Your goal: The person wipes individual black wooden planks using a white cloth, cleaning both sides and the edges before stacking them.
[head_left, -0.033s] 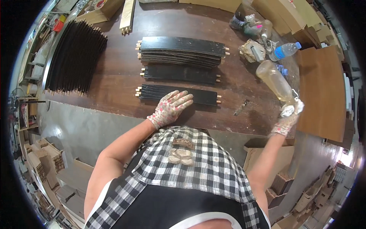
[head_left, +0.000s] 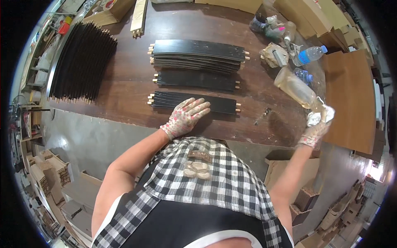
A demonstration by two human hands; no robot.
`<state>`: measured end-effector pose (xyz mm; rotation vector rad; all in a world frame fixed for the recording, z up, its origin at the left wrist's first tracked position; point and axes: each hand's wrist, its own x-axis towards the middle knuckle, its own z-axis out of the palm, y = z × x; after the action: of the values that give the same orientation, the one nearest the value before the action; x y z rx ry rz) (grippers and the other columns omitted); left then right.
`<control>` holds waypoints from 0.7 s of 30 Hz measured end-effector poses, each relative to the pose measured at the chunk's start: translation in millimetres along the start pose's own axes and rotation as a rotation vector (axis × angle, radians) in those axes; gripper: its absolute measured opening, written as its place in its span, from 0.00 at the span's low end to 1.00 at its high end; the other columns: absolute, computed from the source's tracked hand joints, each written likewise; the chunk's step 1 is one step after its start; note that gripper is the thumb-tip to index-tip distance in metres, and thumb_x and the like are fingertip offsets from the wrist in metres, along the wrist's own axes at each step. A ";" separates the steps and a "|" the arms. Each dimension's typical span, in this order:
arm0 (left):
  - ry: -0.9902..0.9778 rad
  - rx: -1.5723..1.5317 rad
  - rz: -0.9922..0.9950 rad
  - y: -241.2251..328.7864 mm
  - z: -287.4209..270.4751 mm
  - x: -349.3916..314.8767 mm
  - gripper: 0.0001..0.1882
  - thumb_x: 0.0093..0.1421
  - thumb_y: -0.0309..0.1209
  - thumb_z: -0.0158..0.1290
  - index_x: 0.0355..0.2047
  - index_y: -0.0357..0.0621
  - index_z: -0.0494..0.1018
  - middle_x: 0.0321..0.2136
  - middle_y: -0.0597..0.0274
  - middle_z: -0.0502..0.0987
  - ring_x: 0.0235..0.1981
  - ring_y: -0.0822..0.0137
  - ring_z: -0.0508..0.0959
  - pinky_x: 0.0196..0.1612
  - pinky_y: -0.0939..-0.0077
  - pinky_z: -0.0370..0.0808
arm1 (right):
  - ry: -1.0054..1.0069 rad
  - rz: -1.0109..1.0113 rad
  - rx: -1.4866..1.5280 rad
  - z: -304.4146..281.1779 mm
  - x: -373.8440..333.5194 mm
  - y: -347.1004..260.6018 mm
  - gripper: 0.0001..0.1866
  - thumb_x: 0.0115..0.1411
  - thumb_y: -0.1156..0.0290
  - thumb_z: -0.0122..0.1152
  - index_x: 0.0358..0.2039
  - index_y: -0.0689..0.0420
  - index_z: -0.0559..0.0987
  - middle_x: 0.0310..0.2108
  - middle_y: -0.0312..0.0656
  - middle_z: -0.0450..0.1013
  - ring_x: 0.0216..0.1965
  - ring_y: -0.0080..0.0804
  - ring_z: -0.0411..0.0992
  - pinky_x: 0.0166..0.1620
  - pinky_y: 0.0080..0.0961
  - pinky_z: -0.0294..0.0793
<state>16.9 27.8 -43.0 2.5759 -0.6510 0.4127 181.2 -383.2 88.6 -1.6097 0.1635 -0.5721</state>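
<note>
My left hand [head_left: 188,117], in a pink-spotted white glove, lies flat on the nearest black slat [head_left: 221,105], fingers stretched out. Pale dowels stick out of both ends of this slat. At the right, my gloved right hand [head_left: 318,129] is closed around the neck end of a clear plastic bottle [head_left: 298,89] of yellowish liquid. The bottle is tilted, its base pointing up and left. A white rag [head_left: 324,114] is bunched in the same hand. Beyond the nearest slat lies another black slat [head_left: 194,80], then a stack of slats [head_left: 198,49].
A large pile of black slats [head_left: 82,62] stands at the left of the brown table [head_left: 132,82]. Water bottles [head_left: 310,55] and a crumpled wrapped bundle [head_left: 273,56] sit at the back right. A brown board [head_left: 349,103] lies beyond the table's right edge.
My right hand has shifted slightly right, and the bottle's base has swung a little left. My left hand stays on the slat.
</note>
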 end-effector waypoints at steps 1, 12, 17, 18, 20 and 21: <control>0.005 -0.004 -0.009 -1.7 -1.1 -3.9 0.21 0.52 0.24 0.51 0.48 0.47 0.74 0.54 0.62 0.73 0.57 0.61 0.71 0.60 0.60 0.66 | 0.079 -0.061 -0.141 30.6 -8.0 -27.6 0.16 0.58 0.69 0.63 0.46 0.61 0.75 0.36 0.40 0.75 0.32 0.25 0.73 0.33 0.25 0.75; 0.055 -0.001 0.007 7.7 9.5 -4.5 0.24 0.54 0.32 0.56 0.53 0.49 0.71 0.58 0.63 0.69 0.62 0.61 0.65 0.63 0.57 0.61 | -0.336 -0.795 -1.024 68.8 -18.3 -51.5 0.16 0.62 0.67 0.56 0.50 0.58 0.76 0.45 0.46 0.72 0.48 0.43 0.70 0.54 0.36 0.68; 0.353 -0.027 -0.445 -7.9 -37.9 -29.3 0.42 0.43 0.38 0.66 0.59 0.43 0.64 0.57 0.53 0.69 0.60 0.51 0.65 0.62 0.53 0.61 | -0.734 -0.561 -0.526 136.8 -116.8 -56.0 0.10 0.58 0.75 0.59 0.41 0.56 0.80 0.37 0.42 0.75 0.43 0.32 0.73 0.48 0.28 0.74; 0.405 -0.059 -0.556 -12.6 -40.4 -34.9 0.45 0.43 0.37 0.67 0.61 0.40 0.61 0.57 0.52 0.69 0.60 0.50 0.66 0.61 0.54 0.62 | -0.827 -0.383 -0.585 161.4 -148.3 -59.7 0.09 0.57 0.75 0.60 0.39 0.56 0.80 0.36 0.41 0.75 0.40 0.32 0.74 0.46 0.28 0.74; 0.383 -0.259 -0.448 -31.7 -39.1 -40.7 0.48 0.42 0.31 0.67 0.63 0.37 0.57 0.56 0.51 0.69 0.58 0.49 0.67 0.61 0.57 0.64 | -0.962 -0.501 -0.427 188.9 -187.8 -10.6 0.07 0.54 0.72 0.63 0.35 0.55 0.80 0.35 0.42 0.75 0.37 0.38 0.73 0.42 0.34 0.74; 0.283 -0.277 -0.504 -30.8 -37.3 -38.0 0.48 0.40 0.25 0.66 0.63 0.37 0.57 0.55 0.53 0.71 0.56 0.50 0.69 0.59 0.60 0.67 | -0.998 -0.647 -0.493 198.7 -202.2 10.1 0.08 0.51 0.71 0.65 0.34 0.55 0.80 0.35 0.42 0.76 0.38 0.41 0.73 0.44 0.36 0.72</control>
<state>-6.0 84.5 -36.5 2.2489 0.0460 0.4632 99.0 -120.0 22.1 -2.2554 -1.0595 -0.1374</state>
